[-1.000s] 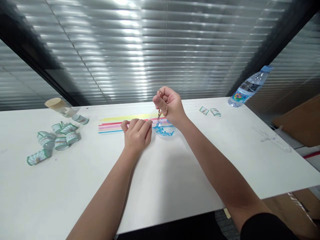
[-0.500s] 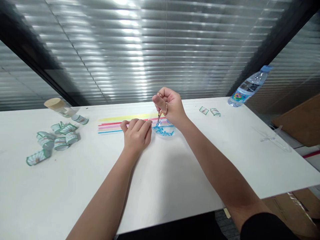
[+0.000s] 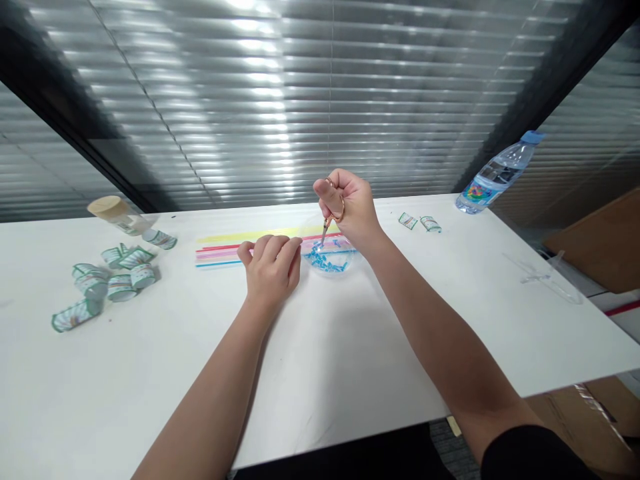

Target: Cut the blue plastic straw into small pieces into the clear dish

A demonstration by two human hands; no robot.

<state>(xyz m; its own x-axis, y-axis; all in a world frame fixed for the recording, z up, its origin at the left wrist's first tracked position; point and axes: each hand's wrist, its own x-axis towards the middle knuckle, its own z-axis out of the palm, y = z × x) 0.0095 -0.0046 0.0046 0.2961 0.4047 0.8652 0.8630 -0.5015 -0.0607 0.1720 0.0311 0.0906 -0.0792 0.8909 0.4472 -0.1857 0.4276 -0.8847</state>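
Note:
My right hand [image 3: 353,203] grips small scissors [image 3: 326,230] by their rose-gold finger loops. The blades point down into a clear round bowl [image 3: 327,274]. Small cut blue pieces [image 3: 325,262] lie inside it. At the bowl's left rim rests my left hand [image 3: 273,263], fingers curled and closed; whatever they may hold is hidden. Long thin straws or strips lie in a row behind and under the left hand: yellow strips [image 3: 225,237], a red strip [image 3: 217,247] and a blue strip [image 3: 217,264], with pink ones between. Some show through the bowl.
On the left stand a jar with a wooden-looking lid [image 3: 107,206] and several rolled green-and-white wrappers [image 3: 121,288]. Two flat wrapper pieces [image 3: 431,224] lie right of the bowl. A water bottle [image 3: 493,179] and clear plastic [image 3: 550,280] are farther right, and window blinds [image 3: 380,100] behind.
My right hand has shifted slightly right and up with the scissors, whose blades now slant more. My left hand stays nearly in place at the bowl's edge.

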